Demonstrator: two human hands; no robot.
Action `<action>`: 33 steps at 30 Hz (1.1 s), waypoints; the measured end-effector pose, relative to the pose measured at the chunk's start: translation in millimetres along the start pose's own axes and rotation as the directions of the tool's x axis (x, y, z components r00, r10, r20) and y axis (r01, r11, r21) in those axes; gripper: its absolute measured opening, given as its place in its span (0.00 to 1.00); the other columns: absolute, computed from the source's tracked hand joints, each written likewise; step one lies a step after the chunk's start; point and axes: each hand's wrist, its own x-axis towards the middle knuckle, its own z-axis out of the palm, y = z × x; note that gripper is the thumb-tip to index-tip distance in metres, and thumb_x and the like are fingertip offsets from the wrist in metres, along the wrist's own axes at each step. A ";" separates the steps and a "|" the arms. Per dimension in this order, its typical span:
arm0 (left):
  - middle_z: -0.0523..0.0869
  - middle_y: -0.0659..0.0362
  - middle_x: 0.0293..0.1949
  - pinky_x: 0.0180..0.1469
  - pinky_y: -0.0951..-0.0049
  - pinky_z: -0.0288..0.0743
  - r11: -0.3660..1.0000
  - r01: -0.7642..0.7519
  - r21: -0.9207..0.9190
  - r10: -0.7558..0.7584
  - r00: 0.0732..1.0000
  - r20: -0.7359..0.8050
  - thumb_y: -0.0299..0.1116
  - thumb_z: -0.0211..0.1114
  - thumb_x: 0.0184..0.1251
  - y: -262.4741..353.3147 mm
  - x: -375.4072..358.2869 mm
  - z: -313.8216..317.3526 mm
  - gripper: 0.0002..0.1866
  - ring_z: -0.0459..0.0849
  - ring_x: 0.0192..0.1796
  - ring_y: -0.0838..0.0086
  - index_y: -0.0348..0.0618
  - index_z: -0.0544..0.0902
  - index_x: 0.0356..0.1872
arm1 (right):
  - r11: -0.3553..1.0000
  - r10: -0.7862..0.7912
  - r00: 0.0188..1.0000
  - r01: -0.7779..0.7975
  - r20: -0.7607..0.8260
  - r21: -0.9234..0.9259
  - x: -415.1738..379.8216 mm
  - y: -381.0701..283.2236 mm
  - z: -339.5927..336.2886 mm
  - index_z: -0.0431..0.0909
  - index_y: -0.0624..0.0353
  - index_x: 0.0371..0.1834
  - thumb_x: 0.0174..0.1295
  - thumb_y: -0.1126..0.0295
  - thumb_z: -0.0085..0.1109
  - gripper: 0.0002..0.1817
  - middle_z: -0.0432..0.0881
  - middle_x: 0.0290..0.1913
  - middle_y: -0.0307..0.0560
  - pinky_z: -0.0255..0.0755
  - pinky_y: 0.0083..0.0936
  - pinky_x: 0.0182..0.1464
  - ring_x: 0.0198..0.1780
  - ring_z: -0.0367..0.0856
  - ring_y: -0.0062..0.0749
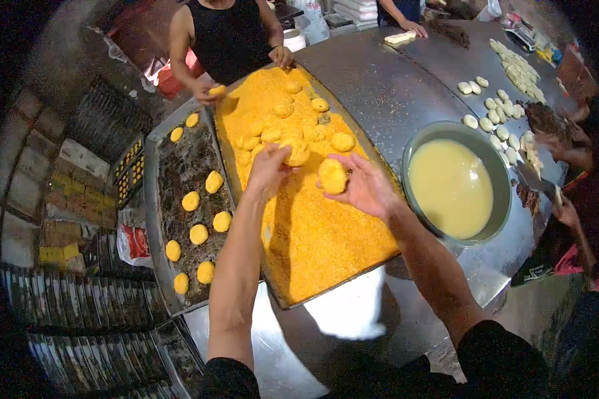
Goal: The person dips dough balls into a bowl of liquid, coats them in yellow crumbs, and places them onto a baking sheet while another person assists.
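My left hand [267, 171] grips a crumb-coated dough round [297, 152] between thumb and fingers. In my right hand [369, 185], a second crumb-coated dough piece [333, 176] rests against the fingers, its flat side toward me. Both hands are above a tray of orange-yellow crumbs [333, 246]. More coated rounds [343, 141] lie on the crumbs beyond my hands. To the left, a dark baking tray [180, 163] carries several coated rounds [198, 234] spaced apart.
Right of the crumbs stands a basin [412, 193] of pale yellow liquid [449, 189]. White dough pieces [502, 133] lie farther right on the metal table [379, 73]. Across from me, a person's hand [206, 92] holds a coated round. Another person's hands work dough at the right edge.
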 end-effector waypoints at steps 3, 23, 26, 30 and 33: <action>0.82 0.56 0.43 0.46 0.62 0.82 0.955 -0.022 -0.295 0.038 0.998 0.052 0.32 0.60 0.67 9.0 -42.6 15.9 0.16 0.83 0.42 0.69 0.41 0.72 0.53 | 0.815 -0.107 0.966 -0.049 -0.233 -0.578 -0.1 7.5 16.2 0.64 0.57 0.64 0.62 0.66 0.56 0.27 0.74 0.58 0.49 0.72 0.43 0.54 0.52 0.78 0.42; 0.84 0.49 0.41 0.45 0.64 0.76 0.948 -0.001 0.319 0.206 0.765 -0.611 0.34 0.69 0.57 -35.7 -114.5 -260.3 0.26 0.83 0.42 0.65 0.35 0.75 0.55 | -0.085 -0.470 0.857 -0.281 -0.210 -0.956 -70.8 35.4 -17.3 0.72 0.61 0.54 0.57 0.71 0.63 0.21 0.78 0.52 0.49 0.69 0.32 0.53 0.54 0.76 0.38; 0.84 0.44 0.39 0.42 0.60 0.76 0.792 0.316 0.523 0.254 0.607 -0.753 0.32 0.66 0.56 -34.9 -108.0 -361.1 0.19 0.85 0.41 0.60 0.35 0.78 0.48 | -0.104 -0.435 0.848 -0.381 -0.302 -0.919 -43.9 73.5 40.4 0.72 0.59 0.52 0.57 0.76 0.62 0.19 0.78 0.47 0.42 0.70 0.29 0.50 0.50 0.75 0.28; 0.82 0.42 0.46 0.46 0.58 0.76 0.841 0.385 0.381 0.061 0.631 -0.773 0.32 0.61 0.60 -31.3 -103.6 -399.1 0.18 0.83 0.47 0.55 0.37 0.77 0.50 | 0.107 -0.206 0.957 -0.185 -0.204 -0.977 43.0 133.4 102.9 0.72 0.58 0.51 0.58 0.77 0.61 0.17 0.77 0.44 0.42 0.71 0.25 0.48 0.47 0.74 0.24; 0.76 0.41 0.55 0.50 0.58 0.75 0.373 0.442 0.816 0.441 0.689 -0.575 0.37 0.57 0.64 -53.2 -116.9 -402.8 0.20 0.78 0.55 0.53 0.35 0.75 0.52 | -0.074 -0.119 0.982 0.139 0.147 -0.988 157.0 189.1 78.5 0.71 0.59 0.52 0.58 0.73 0.61 0.19 0.78 0.40 0.43 0.71 0.25 0.46 0.43 0.76 0.28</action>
